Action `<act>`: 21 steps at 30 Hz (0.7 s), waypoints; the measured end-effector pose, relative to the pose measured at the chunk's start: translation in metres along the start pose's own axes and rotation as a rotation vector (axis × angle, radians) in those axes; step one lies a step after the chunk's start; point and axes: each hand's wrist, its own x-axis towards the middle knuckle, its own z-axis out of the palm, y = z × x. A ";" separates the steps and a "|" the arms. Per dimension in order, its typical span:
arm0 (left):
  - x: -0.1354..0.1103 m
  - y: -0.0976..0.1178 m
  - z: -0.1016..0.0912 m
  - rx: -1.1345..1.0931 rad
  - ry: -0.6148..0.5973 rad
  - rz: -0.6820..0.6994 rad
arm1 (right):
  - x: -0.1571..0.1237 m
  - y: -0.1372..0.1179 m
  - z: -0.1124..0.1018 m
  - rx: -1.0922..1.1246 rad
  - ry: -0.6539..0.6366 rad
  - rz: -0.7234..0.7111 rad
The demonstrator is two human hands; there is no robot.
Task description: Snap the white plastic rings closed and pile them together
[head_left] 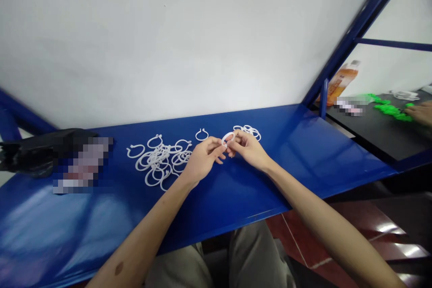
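Between my two hands is a white plastic ring (228, 137), held above the blue table. My left hand (204, 156) pinches its left lower side, and my right hand (248, 147) grips its right side with thumb and fingers. Left of my left hand lies a loose pile of white open rings (158, 159) with small knobs at their ends. One single open ring (201, 134) rests apart, just behind my left hand. Beyond my right hand sits a smaller group of white rings (251, 130), partly covered by that hand.
The blue table (290, 144) meets a white wall (189, 45). At left lie a black plastic bag (37, 153) and a blurred-out item (84, 166). Past the blue frame post (323, 99), a black table (381, 132) carries a bottle (342, 82), green pieces (393, 111) and another person's hand (421, 112).
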 end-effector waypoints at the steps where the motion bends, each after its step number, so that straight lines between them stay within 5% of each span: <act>1: 0.000 0.000 0.000 0.007 0.007 -0.003 | 0.000 0.000 -0.002 -0.083 0.019 -0.036; 4: 0.001 -0.001 -0.003 0.055 0.056 0.007 | -0.004 -0.005 -0.005 -0.359 0.086 -0.227; 9: 0.001 -0.003 -0.005 0.302 0.165 0.099 | -0.009 -0.015 -0.008 -0.586 -0.007 -0.440; 15: -0.001 -0.002 -0.006 0.611 0.202 0.337 | -0.004 -0.004 -0.010 -0.795 -0.065 -0.393; 21: -0.006 -0.001 -0.011 0.953 0.122 0.508 | -0.003 0.000 -0.006 -0.666 -0.121 -0.236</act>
